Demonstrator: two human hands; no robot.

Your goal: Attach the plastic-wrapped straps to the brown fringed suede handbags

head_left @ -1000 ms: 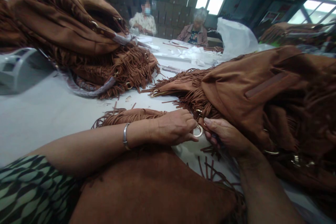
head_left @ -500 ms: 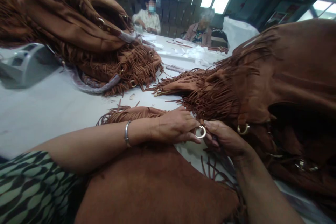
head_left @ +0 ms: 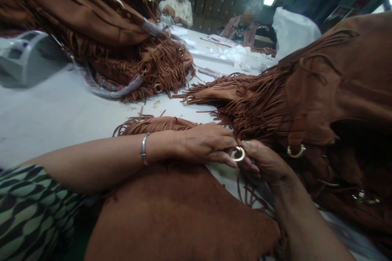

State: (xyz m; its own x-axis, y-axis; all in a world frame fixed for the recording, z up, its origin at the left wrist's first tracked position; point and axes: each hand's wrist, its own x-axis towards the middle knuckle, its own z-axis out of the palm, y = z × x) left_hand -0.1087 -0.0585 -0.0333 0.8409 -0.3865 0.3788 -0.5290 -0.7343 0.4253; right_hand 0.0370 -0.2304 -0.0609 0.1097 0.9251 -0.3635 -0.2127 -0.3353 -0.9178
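We've got both hands meeting right at the middle of the worktop [head_left: 55,114], pinching a small metal ring [head_left: 238,154] between them. The left hand [head_left: 205,144] lies flat-ish across a brown suede panel [head_left: 171,212] in our lap, probably pinning it down so it doesn't slide, and its fingers [head_left: 225,155] are nearly closed, tips pressed on the ring's left edge. The right hand [head_left: 266,163] comes in from the other side, thumb on the ring and the rest of its fingers curled tight under it; how much fringe they've also got hold of, we can't tell. The ring sits just at the lower edge of the big fringed bag [head_left: 321,89] slumped on the right, likely kept close so its hardware stays within reach; another ring [head_left: 295,151] hangs from that bag nearby. A pile of finished-looking fringed bags [head_left: 101,20] is stacked at far left, well apart, and two other people [head_left: 180,6] sit at the far end.
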